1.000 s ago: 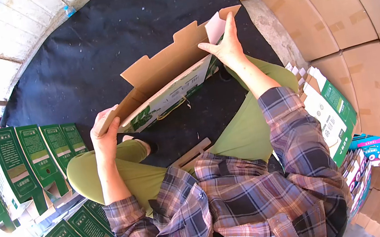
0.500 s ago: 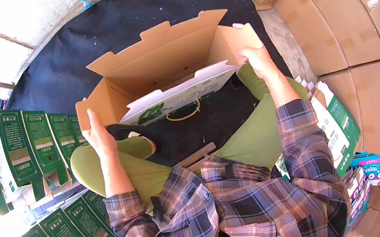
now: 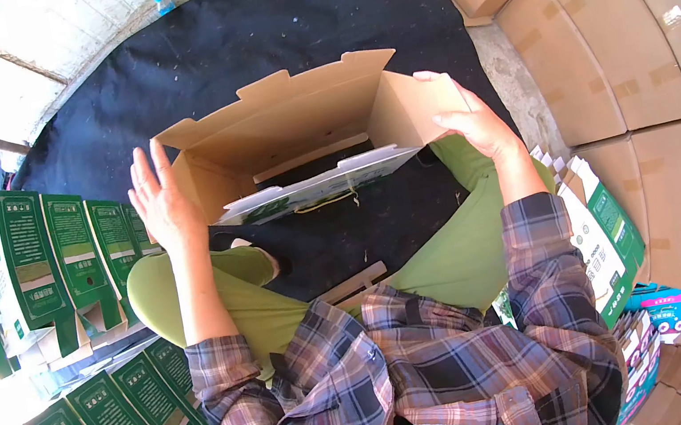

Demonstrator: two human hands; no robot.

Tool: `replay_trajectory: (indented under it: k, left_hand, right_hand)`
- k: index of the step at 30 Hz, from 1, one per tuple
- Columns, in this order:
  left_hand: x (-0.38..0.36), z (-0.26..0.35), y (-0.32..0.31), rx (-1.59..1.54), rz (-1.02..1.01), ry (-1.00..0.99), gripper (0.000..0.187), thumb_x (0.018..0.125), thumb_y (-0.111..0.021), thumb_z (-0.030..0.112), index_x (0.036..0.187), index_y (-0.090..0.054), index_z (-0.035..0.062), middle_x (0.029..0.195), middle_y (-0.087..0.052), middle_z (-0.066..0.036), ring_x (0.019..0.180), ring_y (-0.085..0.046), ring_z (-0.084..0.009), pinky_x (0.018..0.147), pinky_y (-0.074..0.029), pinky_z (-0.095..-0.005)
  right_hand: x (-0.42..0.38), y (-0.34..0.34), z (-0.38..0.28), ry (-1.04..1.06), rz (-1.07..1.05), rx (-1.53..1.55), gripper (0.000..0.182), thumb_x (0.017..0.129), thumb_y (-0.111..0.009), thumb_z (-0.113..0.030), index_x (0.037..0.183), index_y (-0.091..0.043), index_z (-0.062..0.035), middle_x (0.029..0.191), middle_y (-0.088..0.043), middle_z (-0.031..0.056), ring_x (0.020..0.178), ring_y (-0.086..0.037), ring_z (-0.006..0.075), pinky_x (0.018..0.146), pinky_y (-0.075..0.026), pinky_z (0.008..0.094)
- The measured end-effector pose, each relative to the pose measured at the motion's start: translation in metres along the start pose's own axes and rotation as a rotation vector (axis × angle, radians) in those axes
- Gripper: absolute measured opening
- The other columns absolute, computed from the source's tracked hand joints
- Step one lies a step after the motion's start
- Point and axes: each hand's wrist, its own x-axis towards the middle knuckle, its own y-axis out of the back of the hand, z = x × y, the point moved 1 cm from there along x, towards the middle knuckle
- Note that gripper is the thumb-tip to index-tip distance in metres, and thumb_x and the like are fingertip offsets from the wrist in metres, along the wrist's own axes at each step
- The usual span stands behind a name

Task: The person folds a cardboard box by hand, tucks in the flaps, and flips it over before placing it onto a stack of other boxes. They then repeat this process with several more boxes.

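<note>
An open cardboard box (image 3: 289, 117), brown inside with a white and green printed front, stands between my knees above the black floor sheet. Dark ground shows through part of its bottom. A yellow cord handle (image 3: 326, 205) hangs at the near side. My left hand (image 3: 168, 212) lies flat along the box's left side, fingers stretched upward and apart. On the opposite side, my right hand (image 3: 478, 122) grips the right flap, with the thumb on the inner face and the fingers around the outer edge.
Rows of green printed cartons (image 3: 32, 255) stand at the left. Taped brown boxes (image 3: 559, 41) are stacked along the right. A white and green carton (image 3: 601, 232) leans by my right side, with blue and pink packages (image 3: 665, 309) below. A small blue-capped bottle (image 3: 163, 5) lies at the far edge.
My left hand has loosened from the left flap and its fingers now extend. The box has tipped, so its printed front shows less and more of the bottom opening is visible.
</note>
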Motion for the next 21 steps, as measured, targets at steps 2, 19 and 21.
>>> replay_trajectory:
  k: [2, 19, 21]
  left_hand:
    - [0.0, 0.008, -0.001, -0.149, -0.079, -0.012, 0.086, 0.073, -0.067, -0.001, 0.146, -0.027, 0.0153, 0.148, -0.029, -0.013, 0.136, -0.031, -0.0315, 0.109, -0.03, -0.0448]
    - [-0.013, 0.005, 0.006, -0.876, -0.523, -0.156, 0.086, 0.055, -0.075, 0.054, 0.123, -0.058, 0.0047, 0.119, -0.059, -0.017, 0.114, -0.052, -0.0327, 0.096, -0.042, -0.0411]
    - [-0.016, 0.004, 0.002, -0.838, -0.611, -0.17, 0.091, 0.056, -0.075, 0.056, 0.128, -0.054, 0.0055, 0.124, -0.056, -0.018, 0.117, -0.051, -0.0339, 0.098, -0.042, -0.0413]
  right_hand:
    - [-0.004, 0.003, -0.002, 0.018, -0.085, -0.066, 0.062, 0.079, -0.054, -0.003, 0.138, -0.041, -0.0148, 0.129, -0.049, 0.0056, 0.117, -0.049, 0.0167, 0.094, -0.046, 0.0347]
    - [-0.002, 0.001, 0.003, 0.068, -0.08, -0.13, 0.074, 0.081, -0.066, -0.018, 0.145, -0.031, -0.0088, 0.14, -0.043, 0.0093, 0.122, -0.046, 0.0181, 0.1, -0.04, 0.0352]
    - [-0.001, -0.006, 0.003, 0.16, -0.098, -0.213, 0.079, 0.08, -0.071, -0.023, 0.146, -0.03, -0.0077, 0.144, -0.04, 0.0103, 0.126, -0.044, 0.0194, 0.105, -0.035, 0.0371]
